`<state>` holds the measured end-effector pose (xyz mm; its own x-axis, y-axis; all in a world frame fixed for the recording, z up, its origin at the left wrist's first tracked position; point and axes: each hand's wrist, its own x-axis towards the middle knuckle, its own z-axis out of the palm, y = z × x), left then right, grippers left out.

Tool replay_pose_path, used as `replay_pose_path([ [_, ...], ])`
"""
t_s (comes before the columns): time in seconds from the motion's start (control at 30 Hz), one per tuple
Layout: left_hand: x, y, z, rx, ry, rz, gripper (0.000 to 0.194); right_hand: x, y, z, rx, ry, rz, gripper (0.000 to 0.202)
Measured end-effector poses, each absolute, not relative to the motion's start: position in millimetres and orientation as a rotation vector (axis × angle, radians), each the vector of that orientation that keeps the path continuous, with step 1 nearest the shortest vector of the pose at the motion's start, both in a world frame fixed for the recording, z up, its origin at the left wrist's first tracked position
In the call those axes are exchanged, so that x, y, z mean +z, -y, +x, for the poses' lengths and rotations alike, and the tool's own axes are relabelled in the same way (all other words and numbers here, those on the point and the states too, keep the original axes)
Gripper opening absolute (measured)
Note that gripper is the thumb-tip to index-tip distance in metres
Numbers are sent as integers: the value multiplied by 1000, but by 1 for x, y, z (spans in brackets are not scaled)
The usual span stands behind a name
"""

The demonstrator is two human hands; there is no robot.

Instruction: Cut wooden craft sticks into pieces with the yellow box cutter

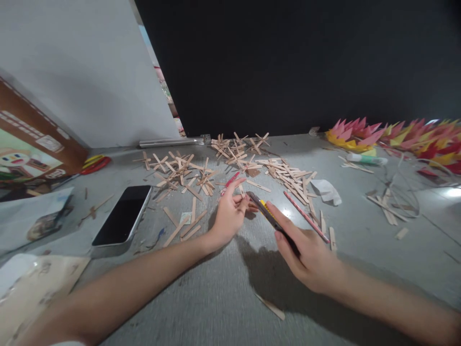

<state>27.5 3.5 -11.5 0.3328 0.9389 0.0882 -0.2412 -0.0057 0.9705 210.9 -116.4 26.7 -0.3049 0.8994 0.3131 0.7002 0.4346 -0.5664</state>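
My right hand [309,257] is wrapped round a utility knife [264,211] with a dark handle and a yellow slider, its tip pointing up and left. The tip meets the fingertips of my left hand [230,211]. There my left hand pinches a small wooden craft stick [241,190], mostly hidden by the fingers. A pink-red slim object [232,179] lies just beyond the left forefinger. Beside my right hand, a red patterned pencil [306,216] rests on the table. A single craft stick [271,307] lies nearer to me.
Piles of craft sticks [288,178] and crossed stick pieces [176,168] spread ahead. A phone [123,215] lies left, near a brown box [32,139]. To the right are a crumpled tissue [326,191], a glue stick [366,159] and pink-yellow paper petals [355,134]. A black panel [298,67] stands behind.
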Motion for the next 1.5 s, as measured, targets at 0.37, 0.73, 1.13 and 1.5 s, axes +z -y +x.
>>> replay_pose_path([
  [0.37,-11,6,29,1104,-727,1326,48,12,107,213,571,2029,-1348,61],
  [0.73,-8,8,28,1073,-777,1404,48,16,108,211,506,2125,-1349,64],
  [1.13,-9,8,27,1014,-844,1511,44,39,111,210,513,2157,-1513,63],
  [1.5,-10,8,27,1035,-870,1477,64,19,106,210,501,2172,-1431,67],
])
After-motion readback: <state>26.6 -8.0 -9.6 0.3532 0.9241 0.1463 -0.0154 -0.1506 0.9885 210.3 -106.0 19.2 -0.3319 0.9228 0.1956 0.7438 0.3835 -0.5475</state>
